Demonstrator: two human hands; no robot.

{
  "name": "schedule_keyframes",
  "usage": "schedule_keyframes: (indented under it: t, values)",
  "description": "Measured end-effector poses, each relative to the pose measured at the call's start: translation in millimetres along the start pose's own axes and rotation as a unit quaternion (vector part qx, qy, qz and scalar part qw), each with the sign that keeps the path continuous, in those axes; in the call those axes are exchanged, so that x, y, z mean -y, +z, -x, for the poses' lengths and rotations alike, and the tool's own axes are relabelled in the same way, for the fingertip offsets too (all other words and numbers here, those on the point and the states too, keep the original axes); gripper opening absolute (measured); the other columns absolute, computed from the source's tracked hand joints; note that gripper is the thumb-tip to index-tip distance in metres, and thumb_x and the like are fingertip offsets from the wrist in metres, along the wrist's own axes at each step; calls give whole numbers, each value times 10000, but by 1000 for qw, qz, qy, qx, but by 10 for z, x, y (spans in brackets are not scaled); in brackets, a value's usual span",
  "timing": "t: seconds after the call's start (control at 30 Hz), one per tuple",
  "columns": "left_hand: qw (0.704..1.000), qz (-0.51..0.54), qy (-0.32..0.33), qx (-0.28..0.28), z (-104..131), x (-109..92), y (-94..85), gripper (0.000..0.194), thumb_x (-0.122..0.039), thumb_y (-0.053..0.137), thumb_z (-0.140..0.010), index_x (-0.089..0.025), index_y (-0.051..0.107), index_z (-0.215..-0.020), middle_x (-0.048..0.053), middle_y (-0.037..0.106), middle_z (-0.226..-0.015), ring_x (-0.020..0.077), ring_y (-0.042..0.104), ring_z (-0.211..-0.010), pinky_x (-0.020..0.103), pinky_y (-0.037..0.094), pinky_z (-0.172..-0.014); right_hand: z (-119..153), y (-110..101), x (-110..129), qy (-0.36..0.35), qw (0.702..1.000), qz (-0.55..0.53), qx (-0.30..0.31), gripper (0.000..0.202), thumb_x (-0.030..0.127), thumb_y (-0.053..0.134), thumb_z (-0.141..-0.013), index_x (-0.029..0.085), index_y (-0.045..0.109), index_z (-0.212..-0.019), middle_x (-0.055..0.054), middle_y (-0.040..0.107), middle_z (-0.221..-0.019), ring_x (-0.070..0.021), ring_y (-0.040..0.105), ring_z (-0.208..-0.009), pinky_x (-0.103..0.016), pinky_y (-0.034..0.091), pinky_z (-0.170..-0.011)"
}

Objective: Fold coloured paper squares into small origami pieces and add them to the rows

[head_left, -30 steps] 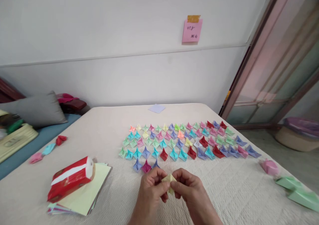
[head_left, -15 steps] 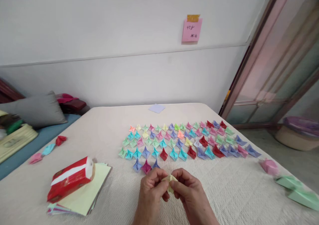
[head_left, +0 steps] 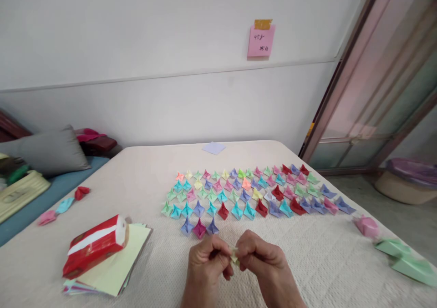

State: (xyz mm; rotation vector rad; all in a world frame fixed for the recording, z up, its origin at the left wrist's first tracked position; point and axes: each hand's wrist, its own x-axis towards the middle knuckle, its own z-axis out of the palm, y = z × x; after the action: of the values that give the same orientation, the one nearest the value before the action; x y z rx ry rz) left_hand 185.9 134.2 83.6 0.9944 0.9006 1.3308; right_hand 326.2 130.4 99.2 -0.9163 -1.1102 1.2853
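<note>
Between my two hands is a small piece of folded pale yellow paper (head_left: 234, 256), mostly covered by my fingers. My left hand (head_left: 209, 261) pinches its left side, closed with thumb against fingertips. From the other side my right hand (head_left: 261, 260) grips it, fingers curled and thumb pressed in. Just beyond my hands stand a magenta folded paper boat (head_left: 199, 229) and a purple folded paper boat (head_left: 212, 227). Behind these, several rows of small coloured paper boats (head_left: 236, 211) spread across the white quilted cover (head_left: 160, 262).
At left, a red-and-white packet (head_left: 94, 246) lies on a stack of coloured paper (head_left: 131, 258). A lilac sheet (head_left: 214, 148) rests near the back edge. Larger folded pieces, pink (head_left: 367, 226) and green (head_left: 414, 269), sit at the right edge; a lidded bin (head_left: 404, 185) stands beyond.
My fingers have closed further over the yellow paper, so less of it shows. My right hand has turned slightly, with its knuckles higher. The view has shifted a little.
</note>
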Motion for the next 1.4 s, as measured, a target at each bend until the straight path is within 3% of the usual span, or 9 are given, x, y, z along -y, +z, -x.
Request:
schedule_keyframes:
  t: [0.2, 0.33, 0.43, 0.53, 0.67, 0.83, 0.93, 1.03, 1.4]
  values:
    - [998, -51, 9, 41, 5, -86, -45, 70, -174, 616, -733, -166, 682, -712, -29, 574, -535, 108, 539, -481, 206, 397, -487, 11, -25, 7, -16, 999, 21, 20, 203, 89, 664, -733, 251, 745, -642, 14, 603, -665, -144, 567, -627, -268, 445, -606]
    - [997, -70, 0, 42, 9, -117, -28, 32, -155, 637, -705, -171, 610, -697, -53, 512, -520, 89, 440, -488, 199, 324, -488, 15, -26, 21, -56, 995, 78, 30, 177, 129, 674, -763, 246, 743, -649, 3, 610, -692, -157, 576, -664, -279, 446, -632]
    - [996, -84, 18, 23, 30, -161, -3, 79, -177, 640, -743, -194, 564, -756, -55, 516, -584, 98, 449, -536, 200, 331, -515, 14, -29, 64, -27, 996, 81, 30, 114, 149, 663, -767, 243, 719, -737, 5, 630, -700, -168, 580, -683, -281, 443, -645]
    - [988, -146, 56, 5, 75, -210, 17, 114, -208, 639, -785, -214, 571, -875, -27, 614, -692, 128, 543, -623, 219, 407, -590, 1, -52, 123, 18, 997, 72, 32, 143, 214, 701, -741, 245, 702, -881, -7, 667, -786, -189, 592, -736, -284, 451, -645]
    - [970, -226, 91, -1, 133, -203, 32, 159, -212, 632, -802, -230, 573, -948, -11, 680, -735, 147, 600, -656, 240, 453, -643, -16, -86, 173, -9, 983, 174, 51, 134, 336, 686, -816, 220, 710, -755, 2, 622, -696, -169, 549, -666, -274, 425, -622]
    - [978, -199, 55, 13, 113, -191, 46, 251, -230, 653, -795, -223, 586, -1037, 9, 696, -812, 157, 632, -698, 249, 479, -666, -5, -110, 120, -91, 962, 256, 37, 218, 305, 593, -894, 216, 640, -701, 25, 573, -632, -143, 524, -590, -250, 401, -571]
    - [978, -198, 45, 46, 74, -257, 50, 123, -282, 673, -799, -195, 642, -881, -1, 645, -735, 143, 583, -654, 228, 443, -618, 0, -112, 92, -106, 958, 264, 33, 209, 297, 582, -903, 220, 629, -715, 26, 572, -641, -141, 525, -590, -243, 404, -563]
    - [969, -232, 66, 54, 58, -316, 43, 194, -319, 650, -835, -179, 653, -701, -23, 558, -618, 121, 497, -591, 216, 373, -572, -4, -101, 114, -105, 959, 261, 41, 207, 312, 594, -902, 225, 641, -720, 24, 579, -642, -143, 531, -594, -245, 408, -566]
    - [963, -247, 103, 15, 89, -273, -16, 204, -295, 675, -804, -177, 670, -637, -32, 519, -543, 117, 457, -532, 229, 322, -536, -3, -74, 181, -56, 967, 234, 86, 224, 393, 680, -842, 227, 663, -693, 27, 571, -640, -146, 519, -604, -250, 393, -566]
